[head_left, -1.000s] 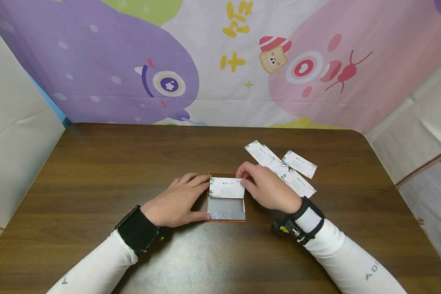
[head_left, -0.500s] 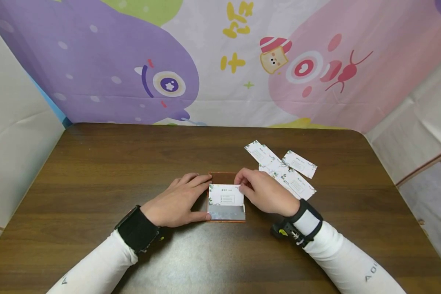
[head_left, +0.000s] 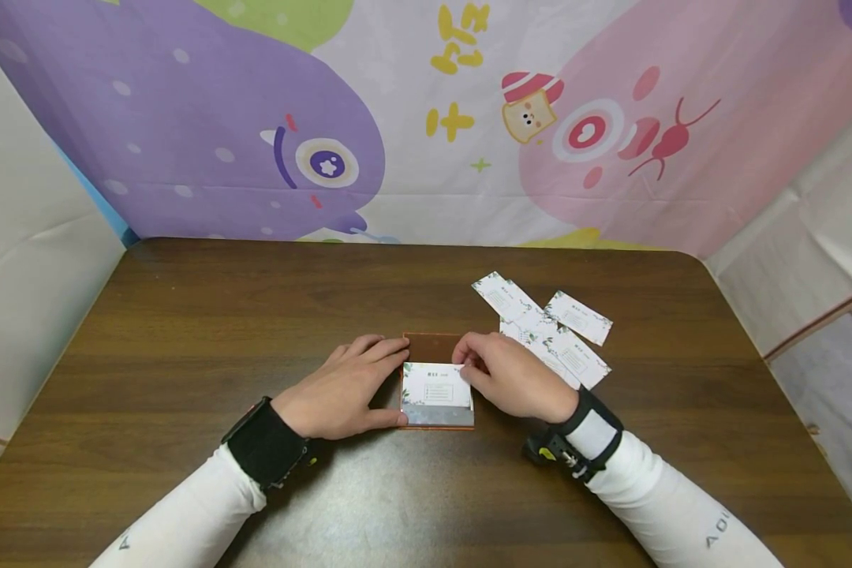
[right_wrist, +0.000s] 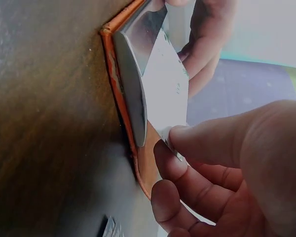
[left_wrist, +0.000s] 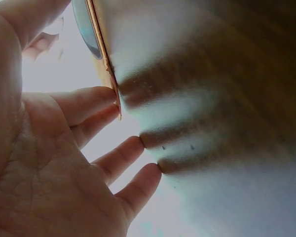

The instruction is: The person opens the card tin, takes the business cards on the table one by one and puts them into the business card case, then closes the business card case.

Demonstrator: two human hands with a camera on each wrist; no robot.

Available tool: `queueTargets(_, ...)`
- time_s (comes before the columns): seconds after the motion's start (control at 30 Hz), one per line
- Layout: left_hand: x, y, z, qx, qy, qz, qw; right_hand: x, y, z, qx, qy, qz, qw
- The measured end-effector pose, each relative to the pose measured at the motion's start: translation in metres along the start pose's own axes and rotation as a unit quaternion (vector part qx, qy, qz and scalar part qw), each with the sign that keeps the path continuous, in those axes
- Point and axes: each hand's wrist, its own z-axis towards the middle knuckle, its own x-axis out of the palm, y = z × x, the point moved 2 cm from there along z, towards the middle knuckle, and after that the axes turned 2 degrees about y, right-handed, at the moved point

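Observation:
A brown leather business card case (head_left: 426, 347) lies opened out on the table, its metal holder (head_left: 436, 417) at the near end. My right hand (head_left: 514, 372) pinches a white business card (head_left: 435, 385) by its far right corner, thumb above and a finger below. The card's near part sits inside the metal holder; its far part sticks out, slightly tilted in the right wrist view. My left hand (head_left: 341, 388) rests along the case's left side with fingers spread. Its thumb touches the near left corner, and in the left wrist view a fingertip (left_wrist: 107, 95) meets the case edge.
Several white business cards (head_left: 575, 355) with green leaf prints lie overlapping on the brown wooden table (head_left: 255, 300), just beyond my right hand. A cartoon-printed cloth (head_left: 426, 158) hangs behind the far table edge.
My right hand has moved the card toward me, deeper into the metal holder, baring more of the brown leather behind it. The left hand stays in place.

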Motion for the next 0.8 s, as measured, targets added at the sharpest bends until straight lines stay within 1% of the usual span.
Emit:
queueTargets(0.23,-0.0004,0.0001,-0.0004,0.002,-0.001,0.000,1.0000,0.0027,0.0005,-0.0016,0.001,0.005,-0.012,1.000)
queueTargets(0.67,-0.0008,-0.0003,-0.0003,-0.001,0.004,0.001,1.0000,0.0061,0.0013,-0.0066,-0.028,0.003,-0.047,0.999)
queueTargets(0.8,-0.0006,0.0000,-0.0004,-0.002,0.005,0.001,1.0000,0.0074,0.0019,-0.0076,-0.027,0.005,-0.052,0.998)
